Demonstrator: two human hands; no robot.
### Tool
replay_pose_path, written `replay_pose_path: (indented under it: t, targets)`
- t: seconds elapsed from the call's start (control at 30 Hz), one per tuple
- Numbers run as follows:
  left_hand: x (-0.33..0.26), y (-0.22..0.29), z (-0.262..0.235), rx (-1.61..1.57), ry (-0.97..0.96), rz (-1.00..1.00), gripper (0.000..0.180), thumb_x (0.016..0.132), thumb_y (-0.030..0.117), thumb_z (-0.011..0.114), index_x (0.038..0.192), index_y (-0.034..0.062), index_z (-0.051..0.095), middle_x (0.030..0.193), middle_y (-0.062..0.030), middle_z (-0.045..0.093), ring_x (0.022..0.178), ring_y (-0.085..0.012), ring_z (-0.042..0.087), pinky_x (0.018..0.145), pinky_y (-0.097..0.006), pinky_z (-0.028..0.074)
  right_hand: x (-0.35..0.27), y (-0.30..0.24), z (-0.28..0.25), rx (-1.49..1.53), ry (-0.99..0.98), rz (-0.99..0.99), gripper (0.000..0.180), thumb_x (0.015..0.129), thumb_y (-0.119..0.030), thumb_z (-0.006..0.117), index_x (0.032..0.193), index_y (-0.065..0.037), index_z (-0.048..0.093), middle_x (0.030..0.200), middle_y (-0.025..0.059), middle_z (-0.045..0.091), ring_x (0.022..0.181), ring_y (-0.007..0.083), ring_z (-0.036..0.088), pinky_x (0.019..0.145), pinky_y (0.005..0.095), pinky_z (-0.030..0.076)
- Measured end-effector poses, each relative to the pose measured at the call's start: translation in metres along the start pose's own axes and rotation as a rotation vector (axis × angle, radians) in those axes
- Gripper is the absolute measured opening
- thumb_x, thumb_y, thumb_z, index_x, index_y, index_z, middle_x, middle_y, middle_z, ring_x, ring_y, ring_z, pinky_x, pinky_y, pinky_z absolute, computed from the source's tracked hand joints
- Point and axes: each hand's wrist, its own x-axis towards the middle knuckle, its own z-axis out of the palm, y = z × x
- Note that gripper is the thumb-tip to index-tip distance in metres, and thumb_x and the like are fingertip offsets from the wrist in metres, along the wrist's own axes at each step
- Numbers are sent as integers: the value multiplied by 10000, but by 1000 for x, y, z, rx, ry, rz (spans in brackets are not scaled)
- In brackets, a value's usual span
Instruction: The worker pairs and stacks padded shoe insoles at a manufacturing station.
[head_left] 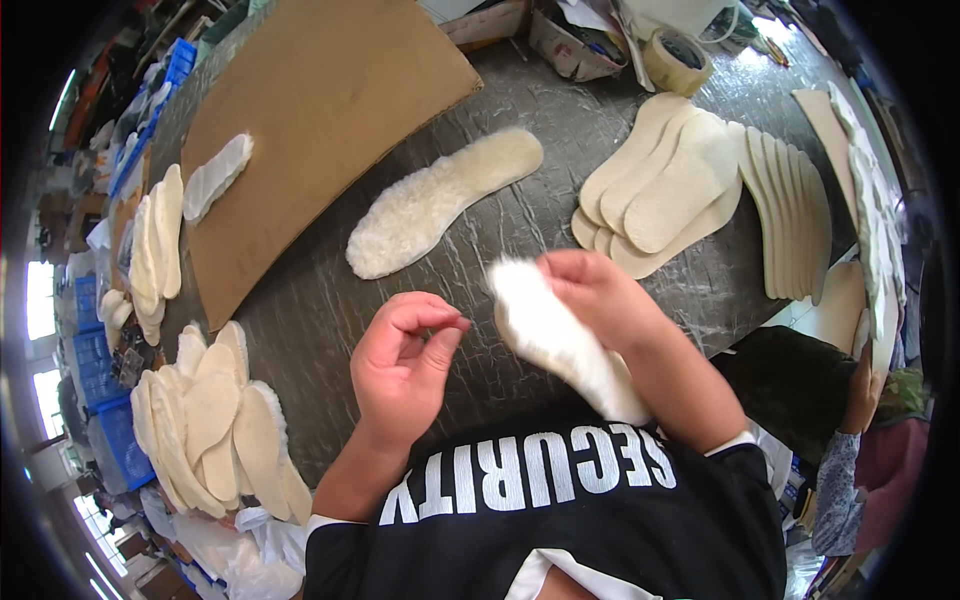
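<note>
My right hand [600,295] grips a white fleecy insole [555,335] near its top end, holding it over the dark table edge close to my chest. My left hand [405,360] hovers just left of it, thumb and forefinger pinched together with nothing visible between them. A second fleecy insole [440,200] lies fluffy side up on the table [330,300] beyond both hands.
A big brown cardboard sheet [320,110] with one insole [215,175] on it lies at the far left. Beige insole stacks sit at the right [680,185], at the near left [215,420] and along the left edge [155,245]. A tape roll [678,60] stands behind. Another person's arm [850,440] is at the right.
</note>
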Motion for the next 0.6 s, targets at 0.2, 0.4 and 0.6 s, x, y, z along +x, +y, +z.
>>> replay_pose_path:
  t: [0.2, 0.4, 0.6]
  targets:
    - [11, 10, 3, 825, -291, 771, 238, 712, -59, 761, 880, 43, 627, 937, -94, 615, 831, -265, 572, 682, -342, 475, 37, 20, 3, 331, -36, 251, 223, 1000, -202, 560, 1062, -15, 664, 901, 45, 696, 696, 91, 648, 592, 239, 519]
    - [7, 12, -8, 863, -276, 748, 207, 713, -18, 773, 862, 54, 648, 889, -77, 623, 808, -265, 562, 670, -343, 458, 25, 22, 20, 447, -143, 313, 243, 987, -194, 570, 1075, 11, 667, 881, 50, 698, 673, 88, 642, 551, 237, 507]
    - [21, 37, -16, 1019, -510, 574, 279, 721, 2, 732, 993, 42, 685, 1042, -111, 677, 1033, -343, 610, 899, -413, 480, 19, 50, 48, 176, -163, 415, 204, 950, -204, 621, 971, -13, 689, 779, 25, 655, 602, 76, 578, 500, 253, 445]
